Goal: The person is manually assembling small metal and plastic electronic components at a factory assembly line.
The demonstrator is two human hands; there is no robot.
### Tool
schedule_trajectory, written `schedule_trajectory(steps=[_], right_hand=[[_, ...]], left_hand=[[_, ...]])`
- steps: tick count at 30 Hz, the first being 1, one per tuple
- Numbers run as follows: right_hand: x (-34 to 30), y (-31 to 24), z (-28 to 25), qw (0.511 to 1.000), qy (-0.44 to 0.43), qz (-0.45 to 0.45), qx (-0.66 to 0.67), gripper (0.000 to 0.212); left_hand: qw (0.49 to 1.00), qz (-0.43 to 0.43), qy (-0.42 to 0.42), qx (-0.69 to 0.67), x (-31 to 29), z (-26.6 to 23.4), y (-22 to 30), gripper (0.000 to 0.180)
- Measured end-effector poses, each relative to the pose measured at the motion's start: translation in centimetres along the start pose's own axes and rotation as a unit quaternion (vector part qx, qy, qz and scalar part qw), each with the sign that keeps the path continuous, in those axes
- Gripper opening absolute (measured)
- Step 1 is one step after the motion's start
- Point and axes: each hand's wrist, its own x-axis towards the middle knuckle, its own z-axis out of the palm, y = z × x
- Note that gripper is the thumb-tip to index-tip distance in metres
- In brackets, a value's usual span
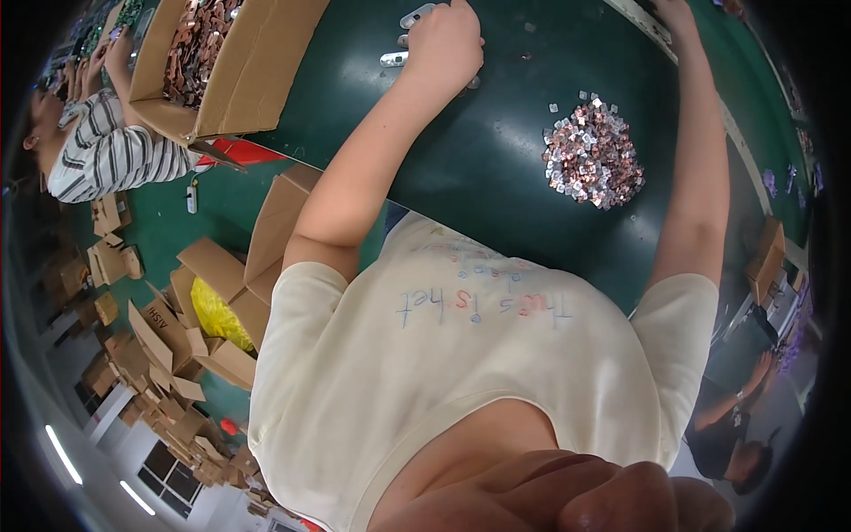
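My left hand (446, 43) is over the dark green table (496, 191) near the top of the view, its fingers curled in. Whatever it may hold is hidden. Beside it lie a silver, rounded metal piece (417, 15) and another oblong silver piece (394, 59), with more partly under the hand. My right hand (675, 12) is at the top edge by the table's light-coloured rim, cut off so that its fingers hardly show. Between my forearms a pile of small square metal pieces (594, 155), silver and copper-coloured, rests on the table, with a few loose ones around it.
An open cardboard box (257, 71) of copper-coloured metal parts (202, 49) stands at the table's left. Below it on the floor, another box (235, 275) holds a yellow bag (219, 315). A person in a striped shirt (115, 160) works at far left; another person (731, 439) is at right.
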Motion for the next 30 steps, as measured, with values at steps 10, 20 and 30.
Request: schedule_trajectory(steps=[10,20,30], right_hand=[[-22.2,-6.0,0.7,0.931,-0.258,-0.243,-0.089,0.016],[-24.1,-6.8,-1.0,0.939,-0.246,-0.106,0.218,0.012],[-27.4,-9.6,-3.6,0.861,-0.233,-0.070,0.446,0.020]], left_hand=[[0.807,-0.074,-0.068,-0.583,-2.6,-2.2,-0.4,0.010],[0.759,-0.045,-0.064,-0.647,-6.6,-2.8,2.5,0.014],[0.687,0.004,-0.061,-0.724,-8.1,-3.0,4.9,0.012]])
